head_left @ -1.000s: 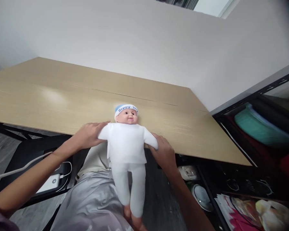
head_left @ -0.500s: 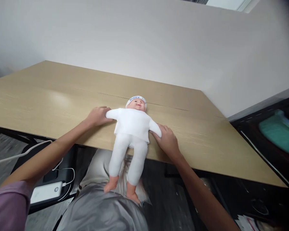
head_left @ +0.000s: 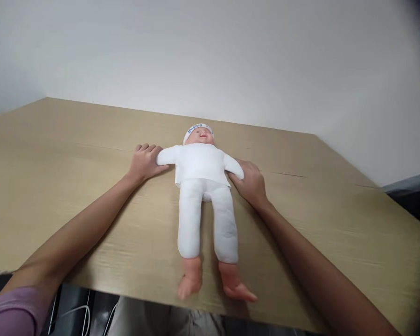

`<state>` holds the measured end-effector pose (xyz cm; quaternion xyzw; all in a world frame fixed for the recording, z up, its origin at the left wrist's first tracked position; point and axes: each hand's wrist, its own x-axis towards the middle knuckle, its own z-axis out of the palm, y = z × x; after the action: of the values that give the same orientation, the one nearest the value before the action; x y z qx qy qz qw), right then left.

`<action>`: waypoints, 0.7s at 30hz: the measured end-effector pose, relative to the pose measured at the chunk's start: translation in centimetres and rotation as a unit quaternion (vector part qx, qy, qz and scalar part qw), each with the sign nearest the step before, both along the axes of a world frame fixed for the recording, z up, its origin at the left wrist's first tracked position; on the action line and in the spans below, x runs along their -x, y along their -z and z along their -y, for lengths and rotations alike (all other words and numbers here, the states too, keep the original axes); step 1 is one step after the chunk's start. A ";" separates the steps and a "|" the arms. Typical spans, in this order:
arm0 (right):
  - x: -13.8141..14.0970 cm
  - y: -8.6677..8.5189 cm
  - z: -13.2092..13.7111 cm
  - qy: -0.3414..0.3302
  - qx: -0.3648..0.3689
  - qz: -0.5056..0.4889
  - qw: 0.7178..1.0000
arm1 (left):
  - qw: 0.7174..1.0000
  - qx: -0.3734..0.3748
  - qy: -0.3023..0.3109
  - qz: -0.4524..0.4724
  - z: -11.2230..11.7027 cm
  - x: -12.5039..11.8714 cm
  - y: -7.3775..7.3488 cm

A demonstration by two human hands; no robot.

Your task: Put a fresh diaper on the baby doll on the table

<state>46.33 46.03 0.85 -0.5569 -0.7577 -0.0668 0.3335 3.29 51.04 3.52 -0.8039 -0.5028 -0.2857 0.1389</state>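
A baby doll point(head_left: 203, 163) in a white top, white trousers and a white headband with blue lettering lies face up on the wooden table point(head_left: 73, 186). Its head points away from me, and its bare feet lie near the table's front edge. My left hand point(head_left: 147, 162) is closed around the end of the doll's sleeved arm on the left. On the other side my right hand point(head_left: 250, 182) grips the opposite arm. The doll's own hands are hidden by the sleeves and my fingers.
Behind the table rises a plain pale wall point(head_left: 196, 56). White cables point(head_left: 79, 310) hang below the front edge at the lower left. A dark object point(head_left: 415, 191) stands beyond the table's right edge.
The doll has moved farther onto the table with both my hands on its arms. Its legs, which hung over the front edge, now lie on the tabletop. The view has moved closer.
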 end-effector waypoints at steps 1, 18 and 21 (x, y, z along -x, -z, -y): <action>0.0 0.0 -0.8 0.006 -0.011 0.002 1.000 | 1.000 -0.009 0.006 0.002 -1.0 0.1 0.1; -2.1 0.7 -5.1 0.045 -0.040 0.035 0.998 | 0.991 0.045 0.093 0.087 -5.7 2.4 0.2; -3.0 1.5 -5.2 0.065 -0.034 0.015 0.997 | 0.987 0.065 0.098 0.113 -5.3 3.1 0.2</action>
<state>49.37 51.20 -0.62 -0.5927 -0.7219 -0.1220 0.3357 0.14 56.34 3.31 -0.8192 -0.4519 -0.3533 0.0003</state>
